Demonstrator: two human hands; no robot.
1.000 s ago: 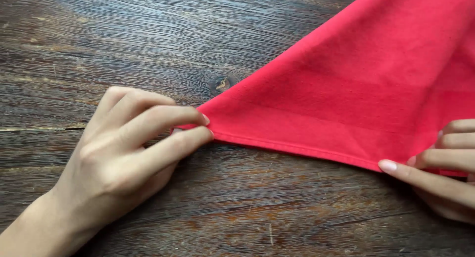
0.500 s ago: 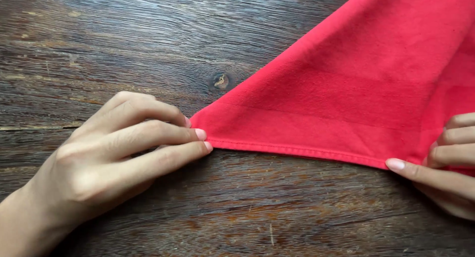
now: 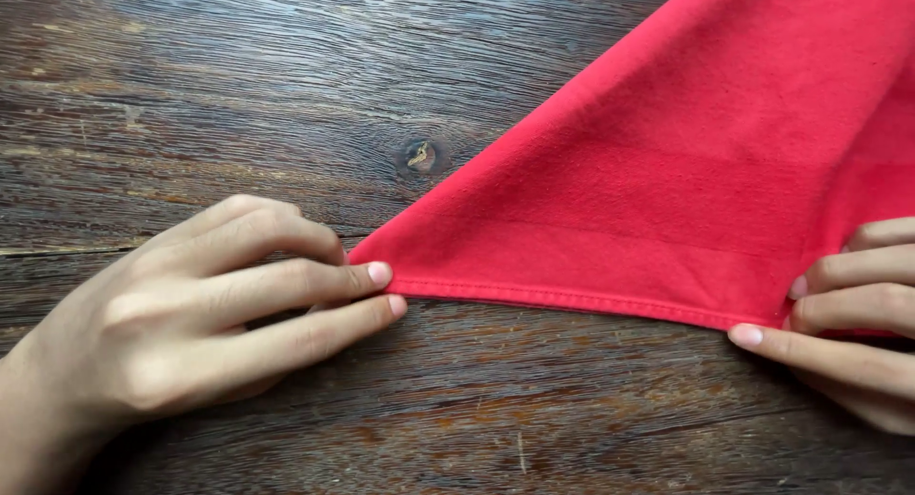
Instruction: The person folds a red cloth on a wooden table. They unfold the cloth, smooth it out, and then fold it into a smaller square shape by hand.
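**Two hands, one red cloth, one table**

Two hands work a single cloth. At the left, the left hand (image 3: 205, 328) lies low on the wood with its fingers stretched to the right; the fingertips (image 3: 379, 273) meet the pointed corner of the cloth (image 3: 686, 181), one fingertip on the corner and another just near of the stitched hem. Whether the thumb, hidden under the fingers, pinches the corner from below cannot be told, so the grip reads as pressing or lightly nipping the tip rather than a clear clasp. At the right edge of the view, the right hand (image 3: 853, 314) comes in from the side, four fingers showing. Its two upper fingers curl onto the fabric near the hem, and the lowest finger lies straight along the wood just near of the hem, its tip touching the edge. The thumb is out of sight, so a full pinch cannot be confirmed here either.

Between the hands the hem runs taut in one straight line. From that line the cloth spreads far and right as one flat triangle, leaving the picture at the top and right.

Beneath everything lies one dark wooden table (image 3: 191, 95), with one knot (image 3: 421, 157) just far of the corner.
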